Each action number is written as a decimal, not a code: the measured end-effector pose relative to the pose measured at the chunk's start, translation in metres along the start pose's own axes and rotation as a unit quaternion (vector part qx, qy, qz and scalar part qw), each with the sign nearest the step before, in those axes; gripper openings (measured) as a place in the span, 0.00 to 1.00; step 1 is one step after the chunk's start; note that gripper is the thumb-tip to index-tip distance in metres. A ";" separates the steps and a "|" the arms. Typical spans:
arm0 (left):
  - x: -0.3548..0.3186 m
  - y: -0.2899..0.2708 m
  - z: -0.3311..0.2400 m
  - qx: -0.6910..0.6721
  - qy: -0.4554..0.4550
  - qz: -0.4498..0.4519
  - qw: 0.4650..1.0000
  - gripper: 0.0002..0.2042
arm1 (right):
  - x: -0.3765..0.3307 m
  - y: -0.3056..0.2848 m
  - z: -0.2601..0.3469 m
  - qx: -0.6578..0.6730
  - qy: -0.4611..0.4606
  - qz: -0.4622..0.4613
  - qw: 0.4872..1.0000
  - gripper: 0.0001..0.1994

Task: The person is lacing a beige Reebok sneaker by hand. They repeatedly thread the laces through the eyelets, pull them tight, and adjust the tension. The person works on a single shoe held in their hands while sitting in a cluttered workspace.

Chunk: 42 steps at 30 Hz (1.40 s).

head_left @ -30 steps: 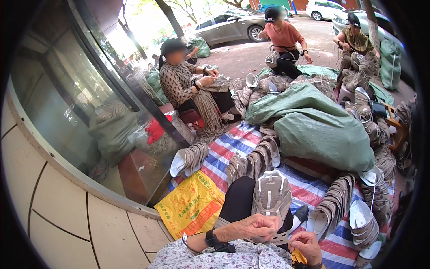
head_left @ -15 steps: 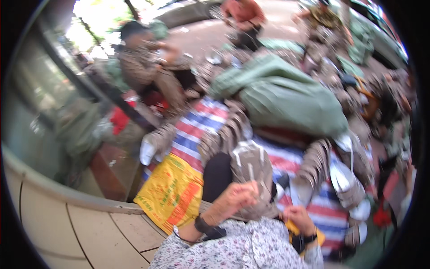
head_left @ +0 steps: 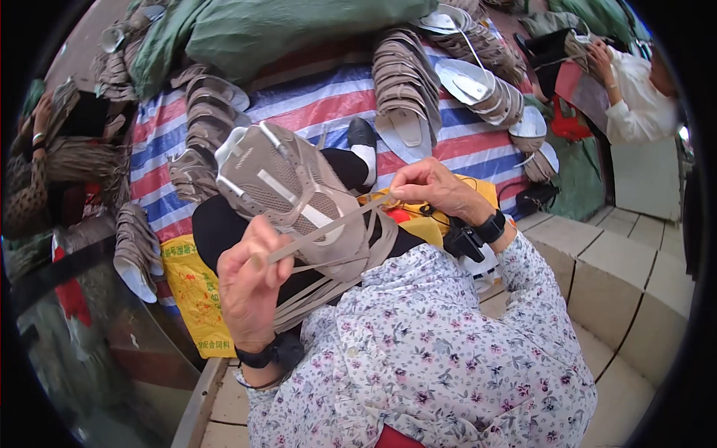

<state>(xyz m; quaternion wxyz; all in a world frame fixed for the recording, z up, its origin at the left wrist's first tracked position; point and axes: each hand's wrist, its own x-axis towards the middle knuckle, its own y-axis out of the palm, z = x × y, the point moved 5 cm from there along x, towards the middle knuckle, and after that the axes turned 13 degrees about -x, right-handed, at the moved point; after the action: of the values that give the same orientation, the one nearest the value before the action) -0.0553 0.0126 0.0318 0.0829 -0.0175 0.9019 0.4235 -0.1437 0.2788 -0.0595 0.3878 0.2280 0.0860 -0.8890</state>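
Observation:
A taupe shoe upper (head_left: 287, 168) with white trim rests across my lap, its sole side not visible. A flat beige shoelace (head_left: 328, 228) is drawn out straight above it, slanting up to the right. My left hand (head_left: 254, 284) is closed on the lace's lower left part, thumb and fingers pinched. At the upper right, my right hand (head_left: 437, 190) pinches the lace between thumb and forefinger. More loose beige laces (head_left: 317, 295) hang in a bundle over my lap, below the upper.
Several rows of nested shoe uppers (head_left: 403, 86) lie on a red, white and blue striped sheet (head_left: 321, 112). A big green sack (head_left: 299, 33) is behind. A yellow bag (head_left: 196, 295) is at left, a tiled ledge (head_left: 597, 276) at right. Other people work at both sides.
The view has turned and dropped toward my lap. My hands are now wider apart, with the lace stretched between them. The shoe upper shows larger and tilted.

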 end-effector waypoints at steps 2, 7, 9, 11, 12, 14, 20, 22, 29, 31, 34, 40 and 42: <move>-0.005 -0.004 -0.008 -0.056 0.006 0.001 0.998 0.18 | -0.003 -0.005 0.033 0.032 -0.061 -0.017 0.997 0.09; 0.002 -0.012 -0.025 -0.177 0.041 0.015 0.983 0.17 | 0.012 -0.017 0.061 -0.087 -0.052 -0.007 0.995 0.10; 0.006 -0.006 -0.032 -0.226 0.053 0.012 0.973 0.15 | 0.013 -0.026 0.043 -0.128 -0.047 -0.005 0.991 0.10; 0.004 -0.006 -0.047 -0.242 0.073 0.025 0.967 0.15 | 0.005 -0.030 0.037 -0.105 -0.037 -0.009 0.994 0.10; 0.002 -0.008 -0.056 -0.250 0.082 0.033 0.964 0.15 | -0.001 -0.031 0.033 -0.093 -0.033 -0.013 0.995 0.10; -0.009 -0.018 -0.085 -0.244 0.130 0.039 0.960 0.08 | -0.003 -0.035 0.019 -0.031 -0.048 -0.021 0.998 0.10; -0.051 -0.050 -0.170 -0.238 0.230 -0.006 0.944 0.06 | -0.023 -0.070 0.007 0.301 -0.194 -0.002 0.934 0.08; -0.066 -0.049 -0.182 -0.171 0.244 -0.036 0.954 0.06 | -0.025 -0.073 0.015 0.300 -0.223 -0.029 0.927 0.07; -0.074 -0.050 -0.170 -0.029 0.205 -0.137 0.969 0.09 | -0.026 -0.119 0.011 0.504 -0.300 -0.078 0.806 0.08; -0.063 -0.050 -0.152 0.028 0.223 -0.229 0.947 0.08 | -0.034 -0.128 0.006 0.540 -0.296 -0.116 0.779 0.09; -0.034 -0.099 -0.131 -0.002 0.126 -0.155 0.980 0.09 | -0.062 -0.165 -0.013 0.546 -0.348 -0.185 0.739 0.11; -0.035 -0.013 -0.091 0.327 0.176 -0.239 0.897 0.06 | -0.099 -0.192 0.002 0.466 -0.391 -0.257 0.751 0.15; -0.034 -0.006 -0.088 0.179 0.188 -0.325 0.909 0.08 | -0.106 -0.197 0.004 0.441 -0.395 -0.280 0.756 0.15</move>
<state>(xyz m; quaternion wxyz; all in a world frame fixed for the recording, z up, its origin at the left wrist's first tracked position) -0.0331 -0.0602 0.0883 0.0471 -0.3738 0.9059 0.1933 -0.2256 0.4815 -0.0105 -0.0224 -0.0317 -0.4158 -0.9086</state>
